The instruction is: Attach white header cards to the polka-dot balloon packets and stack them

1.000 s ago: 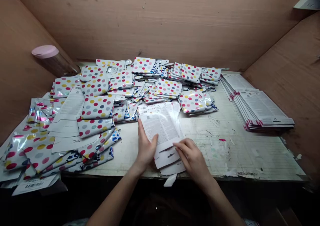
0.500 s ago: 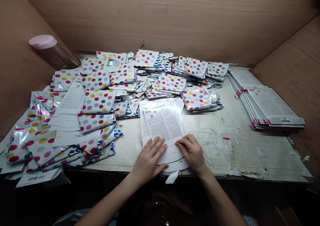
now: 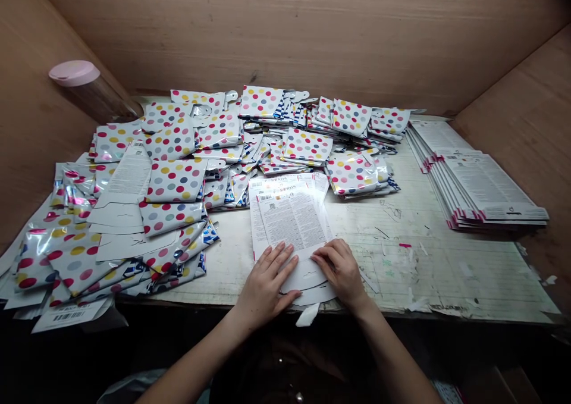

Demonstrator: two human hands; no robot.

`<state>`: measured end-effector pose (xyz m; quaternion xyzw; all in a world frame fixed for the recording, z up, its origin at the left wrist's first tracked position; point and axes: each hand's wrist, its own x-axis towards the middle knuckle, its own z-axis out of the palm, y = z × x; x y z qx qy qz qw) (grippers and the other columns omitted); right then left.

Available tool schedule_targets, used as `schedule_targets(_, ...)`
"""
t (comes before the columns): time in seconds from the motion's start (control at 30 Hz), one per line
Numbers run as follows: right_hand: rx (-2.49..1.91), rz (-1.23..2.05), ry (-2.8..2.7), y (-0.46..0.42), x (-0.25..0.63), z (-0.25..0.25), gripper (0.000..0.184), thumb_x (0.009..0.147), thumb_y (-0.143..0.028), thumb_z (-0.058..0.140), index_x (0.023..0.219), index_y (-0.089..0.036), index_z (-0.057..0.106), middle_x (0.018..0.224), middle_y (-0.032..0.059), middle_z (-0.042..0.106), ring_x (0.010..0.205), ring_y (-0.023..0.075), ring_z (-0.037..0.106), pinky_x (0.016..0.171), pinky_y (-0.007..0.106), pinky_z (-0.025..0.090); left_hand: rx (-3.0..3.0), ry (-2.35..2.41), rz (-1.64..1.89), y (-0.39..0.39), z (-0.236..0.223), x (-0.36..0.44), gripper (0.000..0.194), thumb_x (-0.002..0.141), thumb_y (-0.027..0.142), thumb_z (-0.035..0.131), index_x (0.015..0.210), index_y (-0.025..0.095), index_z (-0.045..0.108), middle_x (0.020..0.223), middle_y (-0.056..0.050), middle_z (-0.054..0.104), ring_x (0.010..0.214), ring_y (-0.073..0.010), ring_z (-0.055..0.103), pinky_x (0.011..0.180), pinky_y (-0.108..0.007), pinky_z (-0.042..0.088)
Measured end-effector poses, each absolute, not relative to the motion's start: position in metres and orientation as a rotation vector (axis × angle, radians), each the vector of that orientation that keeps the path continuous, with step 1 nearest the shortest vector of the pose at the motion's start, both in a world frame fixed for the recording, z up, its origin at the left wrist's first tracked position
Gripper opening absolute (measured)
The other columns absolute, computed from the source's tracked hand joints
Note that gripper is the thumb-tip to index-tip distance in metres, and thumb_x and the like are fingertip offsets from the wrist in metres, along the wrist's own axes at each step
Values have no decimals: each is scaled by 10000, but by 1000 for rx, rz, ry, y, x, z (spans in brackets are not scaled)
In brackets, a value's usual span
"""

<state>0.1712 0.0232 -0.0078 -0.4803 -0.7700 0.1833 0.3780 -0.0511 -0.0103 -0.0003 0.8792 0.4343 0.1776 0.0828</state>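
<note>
Left hand (image 3: 266, 284) and right hand (image 3: 340, 270) lie flat and open, unclenched, on the near end of a fanned stack of white printed paper cards (image 3: 289, 219), long axis pointing away, on a scuffed pale tabletop (image 3: 428, 273).

Honestly not much you can actually read here. The printed cards (image 3: 289, 213) have a small barcode (image 3: 266, 197) and a QR code (image 3: 273, 203) near the top, but the fine print (image 3: 298, 225) is way too tiny. Same goes for the barcode label (image 3: 66, 315) bottom left and the stacked cards (image 3: 488, 187) on the right.
</note>
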Motion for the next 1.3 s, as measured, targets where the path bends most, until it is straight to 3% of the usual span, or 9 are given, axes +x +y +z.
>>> schedule_targets(0.3,-1320,187,-2220,15,162,-3,211,980,-221,440,812,-166,554,801,39,556,795,184,496,808,374,301,2590,1305,525,-11,3,-51,698,903,431,539,1475,109,300,1485,-148,425,1426,-293,290,1144,-504,304)
schedule_targets(0.43,-1193,253,-2561,-38,190,11,202,933,-114,432,808,-183,575,790,41,588,767,183,524,805,359,362,2623,1260,511,-9,2,-54,755,867,543,557,1459,127,344,1485,-154,422,1421,-313,296,1142,-519,301)
schedule_targets(0.57,-1189,538,-2636,-60,225,38,250,911,-110,450,1049,-223,626,913,61,640,806,181,585,723,297,478,2756,1108,599,-10,1,-57,585,883,482,573,1361,155,492,1425,-140,505,1390,-330,354,1108,-537,354)
schedule_targets(0.67,-1102,577,-2538,-37,222,42,375,918,-200,531,1292,-218,535,1149,113,614,1056,231,564,862,365,516,2803,1012,731,-13,3,-56,413,916,319,569,1290,145,550,1337,-130,592,1335,-313,442,1075,-512,408)
schedule_targets(0.77,-997,377,-2380,-8,201,27,291,923,-181,532,1203,-213,603,1097,109,649,1068,257,553,892,446,509,2632,1114,900,-15,7,-51,212,927,199,540,1116,174,632,1115,-75,709,1122,-221,616,980,-416,495)
schedule_targets(0.9,-1161,546,-2067,6,177,6,139,929,-157,511,949,-198,642,843,59,603,798,186,570,704,334,534,2411,1440,974,-12,10,-38,130,937,172,509,905,175,635,858,-49,685,842,-173,625,768,-340,545)
schedule_targets(1.0,-1305,380,-1939,2,167,-2,132,909,-179,556,997,-194,653,904,83,558,806,198,553,678,337,529,2286,1695,1039,-12,6,-32,182,929,191,525,1080,158,622,1018,-123,658,924,-227,601,775,-406,545)
schedule_targets(1.13,-1270,-19,-2133,-11,165,-4,282,890,-99,548,1123,-207,665,1131,143,599,1072,303,523,845,478,481,2577,1481,890,-12,3,-43,328,911,272,573,1225,179,598,1244,-125,638,1210,-299,529,965,-491,485)
schedule_targets(1.3,-1180,-45,-2331,-13,166,11,298,891,-213,607,1180,-149,639,1199,165,636,1152,342,529,895,522,474,2983,973,582,-4,13,-68,383,920,307,566,1254,121,579,1279,-142,632,1226,-280,563,985,-407,512)
